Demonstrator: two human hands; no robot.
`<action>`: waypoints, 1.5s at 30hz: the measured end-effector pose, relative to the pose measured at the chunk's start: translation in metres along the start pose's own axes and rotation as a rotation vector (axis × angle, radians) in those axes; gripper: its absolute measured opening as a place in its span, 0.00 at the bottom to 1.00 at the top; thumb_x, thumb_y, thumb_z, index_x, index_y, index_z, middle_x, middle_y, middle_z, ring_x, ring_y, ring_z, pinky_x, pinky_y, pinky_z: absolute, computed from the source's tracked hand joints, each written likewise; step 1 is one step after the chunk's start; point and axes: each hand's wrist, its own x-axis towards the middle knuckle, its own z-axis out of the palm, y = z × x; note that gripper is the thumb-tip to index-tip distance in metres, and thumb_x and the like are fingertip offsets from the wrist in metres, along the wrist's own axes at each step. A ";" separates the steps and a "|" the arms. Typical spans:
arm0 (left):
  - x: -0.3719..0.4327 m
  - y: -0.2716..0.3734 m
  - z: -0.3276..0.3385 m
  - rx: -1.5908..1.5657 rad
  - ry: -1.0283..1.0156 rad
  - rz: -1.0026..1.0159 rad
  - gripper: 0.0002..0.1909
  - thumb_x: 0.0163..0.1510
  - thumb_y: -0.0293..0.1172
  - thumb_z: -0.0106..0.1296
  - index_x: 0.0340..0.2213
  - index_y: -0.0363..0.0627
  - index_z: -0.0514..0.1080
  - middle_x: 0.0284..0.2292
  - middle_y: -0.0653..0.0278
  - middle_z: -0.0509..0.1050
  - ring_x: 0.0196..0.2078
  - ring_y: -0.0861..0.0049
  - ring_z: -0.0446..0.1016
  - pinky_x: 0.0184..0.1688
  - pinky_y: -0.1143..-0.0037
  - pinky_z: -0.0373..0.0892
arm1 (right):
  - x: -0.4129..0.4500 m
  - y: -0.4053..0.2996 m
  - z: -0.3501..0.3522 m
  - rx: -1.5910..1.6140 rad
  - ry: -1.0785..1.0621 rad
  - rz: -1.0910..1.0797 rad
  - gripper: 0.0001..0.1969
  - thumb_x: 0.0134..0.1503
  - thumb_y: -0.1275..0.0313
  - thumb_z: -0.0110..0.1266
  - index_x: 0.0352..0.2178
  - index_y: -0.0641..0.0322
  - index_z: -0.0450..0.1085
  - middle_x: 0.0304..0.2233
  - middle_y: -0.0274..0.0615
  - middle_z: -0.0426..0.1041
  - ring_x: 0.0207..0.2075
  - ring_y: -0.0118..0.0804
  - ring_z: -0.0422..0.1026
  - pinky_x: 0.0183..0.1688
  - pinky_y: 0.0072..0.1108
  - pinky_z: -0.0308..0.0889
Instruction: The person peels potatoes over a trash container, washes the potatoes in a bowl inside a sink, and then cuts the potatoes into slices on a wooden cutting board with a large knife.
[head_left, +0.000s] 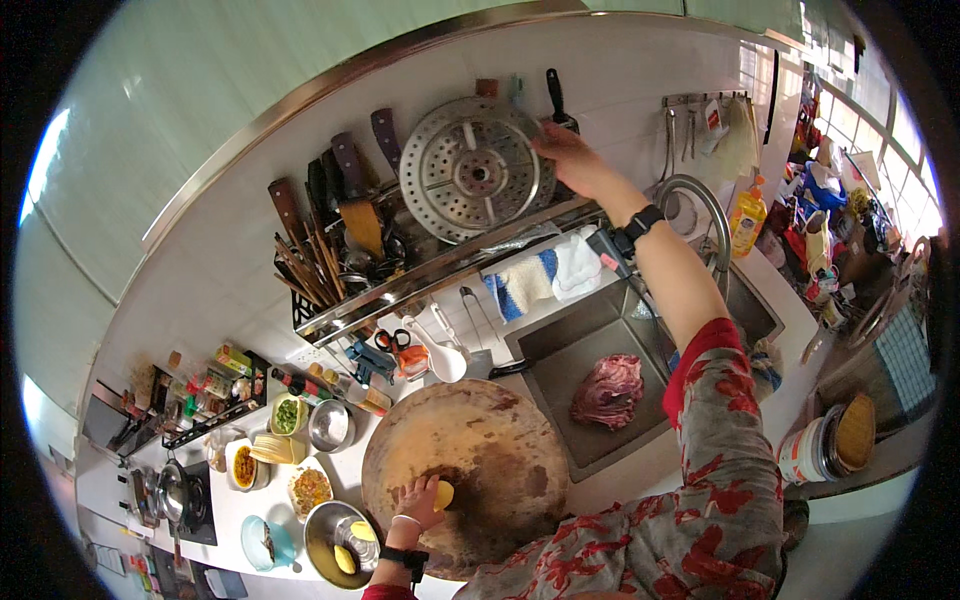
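My left hand (420, 504) rests on the round wooden chopping block (495, 435), its fingers around a yellow, peeled potato-like piece (443, 496). Up at the wall rack, my right hand (574, 161) grips the right rim of a round perforated metal steamer plate (480, 174), which leans upright there. A black-handled utensil (555, 94) stands just behind that hand. Left of the block, a steel bowl (319, 525) holds more yellow pieces (345, 559).
Raw meat (609, 391) lies in the sink (555, 390), under a curved faucet (705, 191). Wooden-handled knives (283, 202) and chopsticks (304, 262) crowd the metal rack (420, 277). Small food bowls (309, 487) and a blue bowl (255, 541) line the counter. A cleaver handle (510, 368) sits near the block.
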 end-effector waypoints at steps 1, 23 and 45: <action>-0.016 -0.007 0.005 -0.018 -0.004 -0.066 0.48 0.36 0.42 0.63 0.58 0.48 0.53 0.54 0.52 0.60 0.55 0.49 0.60 0.57 0.55 0.55 | 0.000 -0.023 0.033 0.157 -0.094 0.061 0.18 0.59 0.69 0.50 0.49 0.63 0.63 0.43 0.36 0.71 0.44 0.29 0.68 0.46 0.21 0.63; -0.011 -0.010 0.007 -0.079 -0.003 -0.062 0.46 0.37 0.44 0.62 0.56 0.49 0.54 0.54 0.53 0.61 0.58 0.55 0.58 0.59 0.50 0.50 | 0.067 -0.178 0.073 -0.987 0.127 -0.114 0.21 0.56 0.53 0.48 0.36 0.60 0.72 0.33 0.43 0.75 0.38 0.45 0.74 0.41 0.34 0.67; -0.010 -0.001 -0.024 -0.200 0.055 0.059 0.45 0.44 0.47 0.58 0.60 0.52 0.49 0.54 0.51 0.62 0.56 0.52 0.60 0.57 0.54 0.54 | 0.113 -0.153 0.043 -0.435 0.096 0.033 0.22 0.57 0.56 0.44 0.44 0.62 0.68 0.42 0.50 0.73 0.46 0.47 0.71 0.46 0.37 0.67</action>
